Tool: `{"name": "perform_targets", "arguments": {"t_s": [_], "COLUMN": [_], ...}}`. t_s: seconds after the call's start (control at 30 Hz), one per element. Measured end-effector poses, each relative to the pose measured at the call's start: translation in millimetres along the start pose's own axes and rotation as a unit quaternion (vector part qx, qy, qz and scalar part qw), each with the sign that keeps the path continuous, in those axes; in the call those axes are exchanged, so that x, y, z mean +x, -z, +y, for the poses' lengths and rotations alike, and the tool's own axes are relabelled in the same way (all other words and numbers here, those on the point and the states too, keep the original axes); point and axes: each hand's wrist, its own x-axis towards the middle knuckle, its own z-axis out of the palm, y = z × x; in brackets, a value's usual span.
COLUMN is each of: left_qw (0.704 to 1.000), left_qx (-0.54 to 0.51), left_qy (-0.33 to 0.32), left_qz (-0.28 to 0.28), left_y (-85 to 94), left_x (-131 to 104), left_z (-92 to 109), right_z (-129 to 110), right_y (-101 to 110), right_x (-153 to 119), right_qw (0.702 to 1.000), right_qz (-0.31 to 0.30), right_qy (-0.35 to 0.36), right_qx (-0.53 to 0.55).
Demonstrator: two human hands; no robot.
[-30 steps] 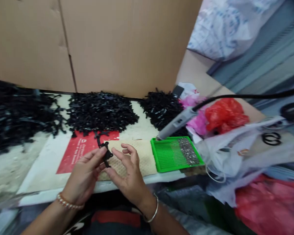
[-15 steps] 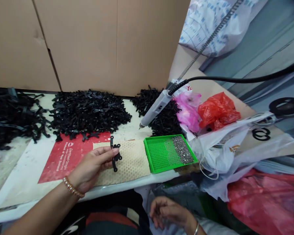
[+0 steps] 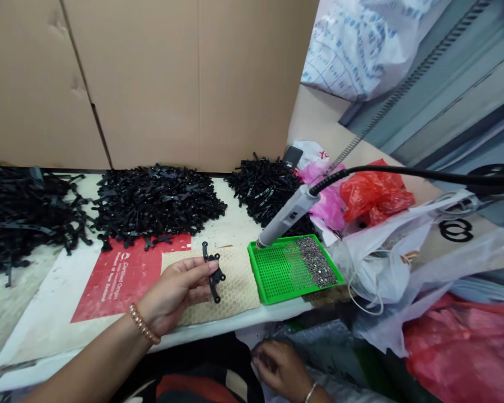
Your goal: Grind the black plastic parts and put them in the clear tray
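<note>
My left hand (image 3: 180, 291) pinches a black plastic bracket (image 3: 215, 274) between thumb and fingers, just above a tan dimpled mat (image 3: 239, 285). The bracket has a curved bar with holed ends and smaller holed tabs at one side. My right hand (image 3: 281, 366) is low, below the table edge and near my lap, with its fingers curled in; whatever they may hold is hidden. An electric screwdriver (image 3: 288, 215) hangs tilted from a coiled spring, its lower end over the left part of a green tray (image 3: 273, 274). Neither hand touches it.
Small metal screws (image 3: 317, 263) fill the tray's right side. Behind lie heaps of black plastic parts (image 3: 159, 201). A cardboard sheet (image 3: 151, 84) stands at the back. Plastic bags, among them a red bag (image 3: 373, 190), crowd the right. The screwdriver's black cable (image 3: 403, 170) runs rightward.
My left hand and the bracket have shifted slightly right and down in view. The screwdriver has swung right and lower, over the tray. My right hand's fingers look more curled.
</note>
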Motion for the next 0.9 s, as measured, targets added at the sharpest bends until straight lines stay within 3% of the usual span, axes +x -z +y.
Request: {"name": "perform_targets", "arguments": {"t_s": [0.07,0.1,0.17,0.27,0.4,0.7,0.8,0.9], "left_qw": [1.000,1.000,1.000,0.999,0.997,0.997,0.996,0.995], "left_qx": [0.000,0.001,0.010,0.042,0.061,0.051,0.058,0.071], "left_qy": [-0.003,-0.002,-0.004,-0.024,-0.045,-0.061,-0.071,-0.063], "left_qz": [-0.002,-0.002,-0.002,-0.014,-0.020,-0.016,-0.015,0.001], "left_y": [-6.5,-9.7,-15.3,-20.0,-18.7,-14.2,-13.7,-11.8], "left_x": [-3.1,-4.9,-8.8,-13.4,-15.7,-19.2,-18.2,-12.5], "left_z": [-1.7,-3.3,-7.1,-12.9,-18.6,-25.9,-24.1,-17.6], "right_z": [-25.4,-39.7,-66.6,-89.9,-88.0,-79.0,-77.9,-79.0], "right_y": [-6.3,-11.7,-26.2,-49.9,-67.0,-67.7,-70.9,-56.8], "right_x": [16.9,26.3,46.3,72.7,86.4,87.5,86.1,92.3], "right_qw": [0.996,0.997,0.985,0.952,0.933,0.908,0.929,0.977], "right_qz": [-0.060,-0.032,0.067,0.078,0.095,0.062,0.053,0.053], "right_qy": [0.054,0.068,0.018,-0.059,-0.107,-0.148,-0.123,-0.039], "right_qx": [-0.030,0.011,0.157,0.292,0.329,0.386,0.344,0.205]}}
